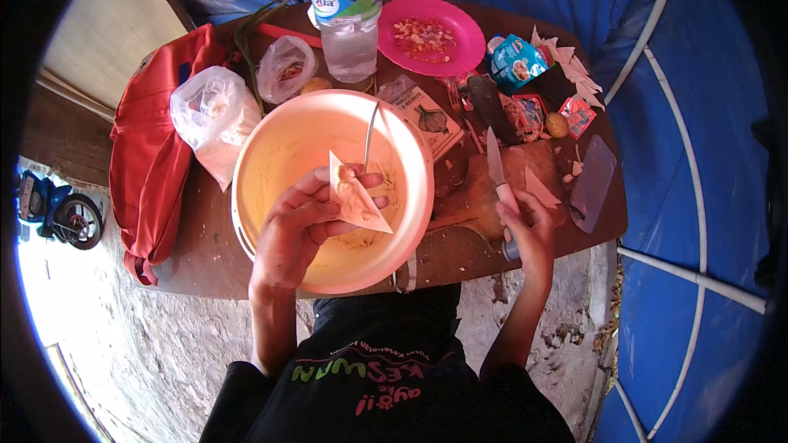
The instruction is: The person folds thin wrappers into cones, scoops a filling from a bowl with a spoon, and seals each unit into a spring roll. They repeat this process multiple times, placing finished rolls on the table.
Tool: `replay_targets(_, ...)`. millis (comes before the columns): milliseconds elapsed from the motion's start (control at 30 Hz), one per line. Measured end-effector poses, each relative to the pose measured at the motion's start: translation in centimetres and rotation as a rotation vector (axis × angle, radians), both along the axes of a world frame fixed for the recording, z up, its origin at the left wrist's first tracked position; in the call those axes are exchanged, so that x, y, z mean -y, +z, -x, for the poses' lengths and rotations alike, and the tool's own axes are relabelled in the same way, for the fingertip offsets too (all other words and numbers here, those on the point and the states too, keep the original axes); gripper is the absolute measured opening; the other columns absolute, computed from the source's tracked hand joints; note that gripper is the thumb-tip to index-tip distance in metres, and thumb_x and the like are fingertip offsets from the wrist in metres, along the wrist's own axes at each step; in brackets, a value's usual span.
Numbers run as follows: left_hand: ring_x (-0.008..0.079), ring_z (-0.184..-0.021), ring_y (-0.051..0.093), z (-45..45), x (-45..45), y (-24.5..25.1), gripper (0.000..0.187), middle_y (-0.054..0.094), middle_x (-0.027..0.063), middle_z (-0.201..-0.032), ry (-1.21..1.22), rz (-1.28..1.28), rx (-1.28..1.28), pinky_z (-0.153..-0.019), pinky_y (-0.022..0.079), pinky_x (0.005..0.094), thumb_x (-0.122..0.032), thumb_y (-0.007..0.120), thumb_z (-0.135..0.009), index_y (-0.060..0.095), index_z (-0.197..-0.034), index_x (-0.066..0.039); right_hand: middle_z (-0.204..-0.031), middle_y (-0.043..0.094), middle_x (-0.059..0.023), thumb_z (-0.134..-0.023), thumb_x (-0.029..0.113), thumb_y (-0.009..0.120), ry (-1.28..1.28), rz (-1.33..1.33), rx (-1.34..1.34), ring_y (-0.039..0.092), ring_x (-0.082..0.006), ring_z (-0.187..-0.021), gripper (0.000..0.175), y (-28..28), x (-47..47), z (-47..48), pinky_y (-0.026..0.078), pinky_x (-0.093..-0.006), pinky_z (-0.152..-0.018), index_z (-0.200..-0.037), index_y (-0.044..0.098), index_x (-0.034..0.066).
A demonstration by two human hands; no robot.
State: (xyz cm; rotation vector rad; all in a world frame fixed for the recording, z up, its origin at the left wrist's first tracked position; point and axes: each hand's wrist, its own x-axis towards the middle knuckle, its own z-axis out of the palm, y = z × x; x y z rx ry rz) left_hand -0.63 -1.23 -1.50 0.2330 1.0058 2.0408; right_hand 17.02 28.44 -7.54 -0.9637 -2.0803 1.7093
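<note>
My left hand (301, 215) holds a triangular wrapper sheet (357, 200) with pale filling smeared on it, above a large cream plastic basin (246, 197). A metal utensil handle (370, 135) leans on the basin's far inner wall; its lower end is hidden behind the hand. In my right hand (526, 224) is a knife (495, 160) with a pale handle, its blade pointing away from me. Beneath the knife lies a wooden cutting board (480, 221), with a pale triangular wrapper piece (540, 187) on it, right of the blade.
Beyond the basin stand a large water bottle (349, 31) and a pink plate (474, 37) of chopped ingredients. A plastic bag of powder (215, 117) and red cloth (154, 178) lie left. A stone pestle (490, 107), packets and a translucent purple sheet (594, 184) are right.
</note>
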Motion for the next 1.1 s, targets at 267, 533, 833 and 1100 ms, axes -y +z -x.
replay_targets(267,0.0355,-0.120,0.062,-1.2,-3.4,0.7,0.044,0.060,0.0246,-0.130,-0.110,-0.037,0.113,-0.106,0.050,0.0438,-0.004,0.046,-0.095,0.046,-0.137,0.010,-0.117,0.063,-0.0142,-0.090,0.014,0.070,0.034,-0.899,0.238,0.061,-0.0266,-0.110,0.032,0.8,2.0,2.9,0.048,-0.0373,-0.094,-0.119,0.067,0.0022)
replay_targets(533,0.0419,-0.115,0.064,-1.7,-4.2,1.2,0.043,0.061,0.0303,-0.125,-0.304,-0.082,0.166,-0.103,0.052,0.0484,-0.002,0.049,-0.090,0.050,-0.130,0.013,-0.141,0.051,-0.0148,-0.077,0.011,0.078,0.733,-0.184,-0.423,0.049,-0.0241,-0.132,0.066,6.8,4.9,4.1,0.037,-0.0383,-0.111,-0.137,0.055,-0.0017)
replay_targets(833,0.0386,-0.120,0.062,-2.0,-3.5,1.0,0.048,0.059,0.0309,-0.130,-0.406,0.056,0.009,-0.105,0.049,0.0434,-0.004,0.051,-0.092,0.046,-0.135,0.018,-0.131,0.061,-0.0138,-0.071,0.003,0.083,0.704,0.000,-0.673,0.057,-0.0253,-0.124,0.063,3.4,7.3,5.5,0.044,-0.0377,-0.106,-0.129,0.060,0.0010)
replay_targets(1100,0.0256,-0.119,0.062,-2.2,-3.0,1.0,0.041,0.064,0.0195,-0.127,-0.388,0.090,-0.021,-0.105,0.049,0.0352,-0.005,0.051,-0.097,0.052,-0.134,0.011,-0.125,0.063,-0.0161,-0.075,-0.003,0.081,0.540,0.205,-0.733,0.060,-0.0230,-0.117,0.048,2.0,8.6,5.0,0.049,-0.0357,-0.100,-0.120,0.064,-0.0014)
